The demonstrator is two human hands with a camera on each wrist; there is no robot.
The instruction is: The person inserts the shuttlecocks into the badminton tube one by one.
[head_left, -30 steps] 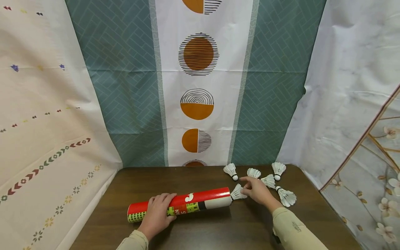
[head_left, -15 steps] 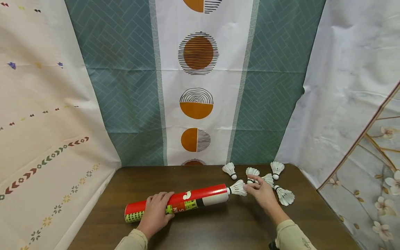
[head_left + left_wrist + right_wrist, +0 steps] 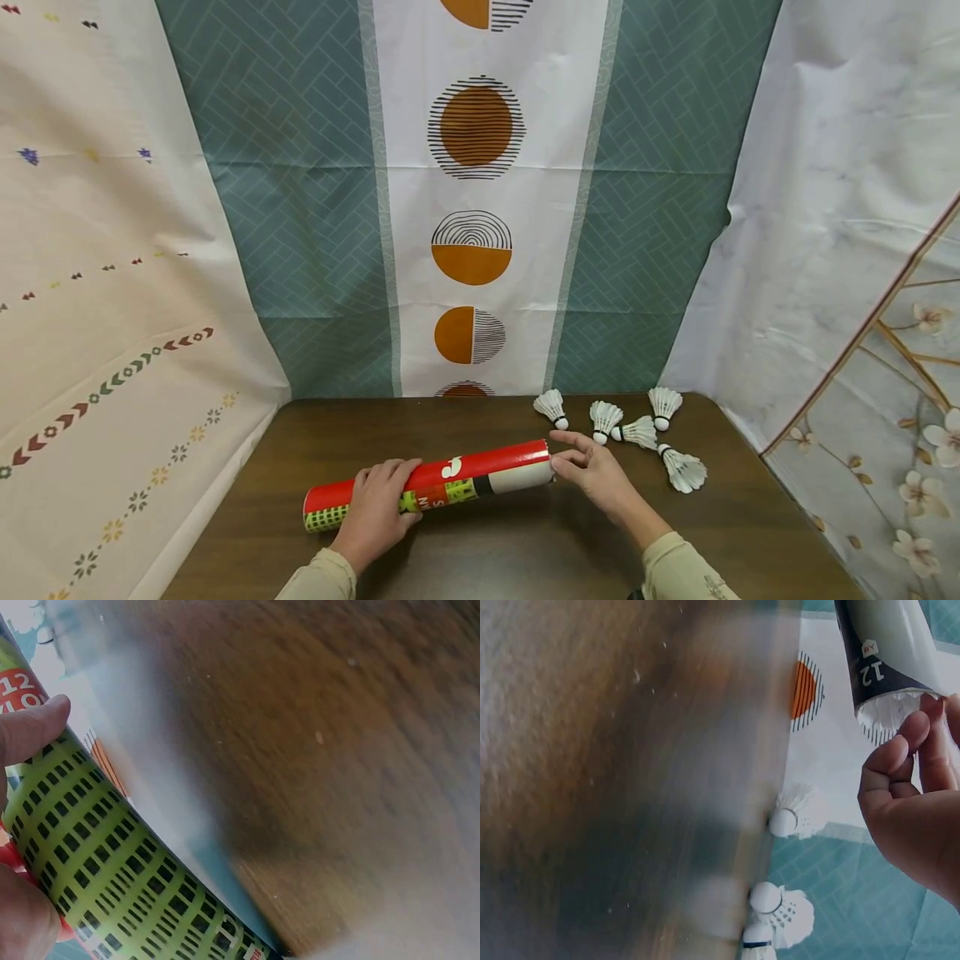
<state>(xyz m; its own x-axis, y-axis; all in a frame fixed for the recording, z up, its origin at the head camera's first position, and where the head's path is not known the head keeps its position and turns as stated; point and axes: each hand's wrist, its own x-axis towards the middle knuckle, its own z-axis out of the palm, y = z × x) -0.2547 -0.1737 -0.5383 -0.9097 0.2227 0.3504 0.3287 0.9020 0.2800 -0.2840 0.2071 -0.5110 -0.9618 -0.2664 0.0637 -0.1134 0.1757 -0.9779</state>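
A red, white and green shuttlecock tube [image 3: 510, 467] lies slanted on the brown table. My left hand [image 3: 375, 504] grips it near its left end, with the thumb [image 3: 37, 727] along the green checked side in the left wrist view. My right hand [image 3: 600, 483] is at the tube's right-hand mouth, fingers bent loosely and fingertips touching the rim. White shuttlecock feathers [image 3: 885, 712] show just inside the mouth in the right wrist view; the rest of that shuttlecock is hidden. Beyond the right hand lie loose shuttlecocks, one [image 3: 551, 408] nearest the tube.
To the right on the table [image 3: 480, 550] are more white shuttlecocks, among them one [image 3: 665, 408] at the back edge and one [image 3: 682, 469] lying on its side. Patterned cloths [image 3: 480, 192] hang behind and on both sides of the table.
A shuttlecock that stuck out of the tube's mouth has gone inside, cork first. My right hand has followed it left to the rim. The left hand keeps its grip on the tube.
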